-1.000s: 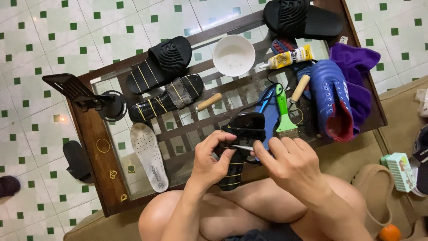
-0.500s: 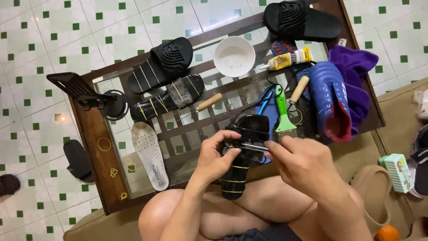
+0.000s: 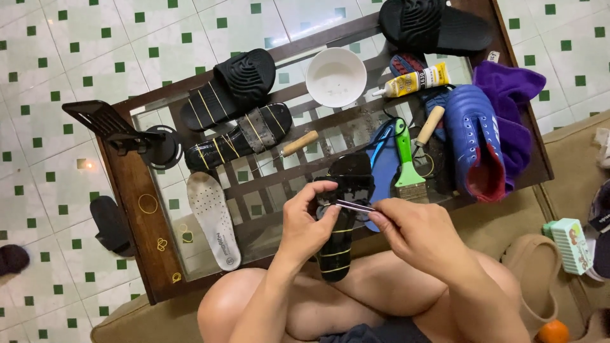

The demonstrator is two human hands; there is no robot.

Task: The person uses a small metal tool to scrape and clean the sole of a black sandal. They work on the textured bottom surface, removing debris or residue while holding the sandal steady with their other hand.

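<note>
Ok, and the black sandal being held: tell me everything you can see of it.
The black sandal is a flat slide with a glossy black strap at its upper end and thin yellowish stripes across the sole. It looks like rubber or foam. It lies lengthwise over the table's near edge, heel toward the person's lap. The left hand grips its strap from the left; the right hand holds a thin metallic tool against the strap.

Glossy rubber, shiny metal

A glossy black sandal (image 3: 340, 216) and a thin shiny metal tool (image 3: 354, 206) are held between the hands.
</note>
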